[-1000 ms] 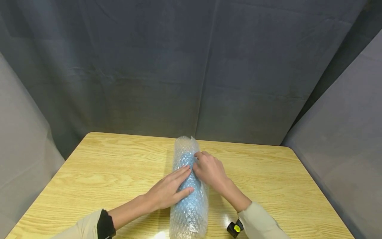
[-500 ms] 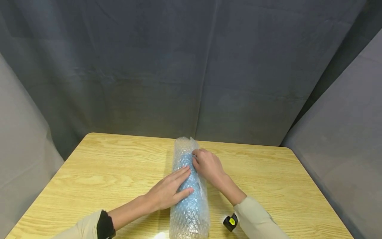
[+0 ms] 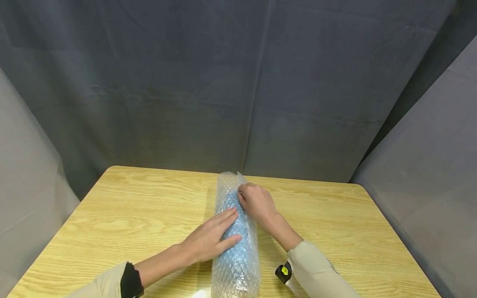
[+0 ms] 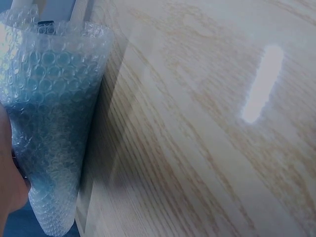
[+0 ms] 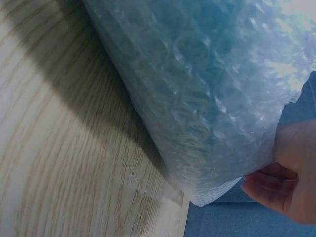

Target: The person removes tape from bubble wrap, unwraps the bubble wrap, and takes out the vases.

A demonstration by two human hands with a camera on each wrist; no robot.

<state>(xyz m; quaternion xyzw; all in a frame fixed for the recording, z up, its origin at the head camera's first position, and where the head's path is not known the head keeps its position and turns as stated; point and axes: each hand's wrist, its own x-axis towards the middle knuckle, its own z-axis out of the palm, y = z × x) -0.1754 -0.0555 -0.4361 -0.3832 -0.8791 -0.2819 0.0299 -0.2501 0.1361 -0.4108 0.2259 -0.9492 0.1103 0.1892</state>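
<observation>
A light-blue object rolled in clear bubble wrap (image 3: 236,269) lies lengthwise on the table, its far end near the back edge. What the blue object is cannot be made out through the wrap. My left hand (image 3: 208,240) rests on the roll with fingers extended across its top. Farther up the roll, my right hand (image 3: 258,205) pinches the loose edge of the wrap. In the right wrist view, the fingers of that hand (image 5: 291,177) are curled at the wrap's (image 5: 197,98) border. The left wrist view shows the roll's (image 4: 54,98) side and its open end.
The wood-grain table (image 3: 149,207) extends to both sides of the roll. Grey cloth (image 3: 186,82) hangs behind it, and paler cloth (image 3: 428,145) stands at the sides. A black wrist camera (image 3: 284,272) sits at the right sleeve, close to the tabletop.
My right hand has shifted slightly left and away from me, drawing the wrap's edge over the roll. My left hand has stayed in place.
</observation>
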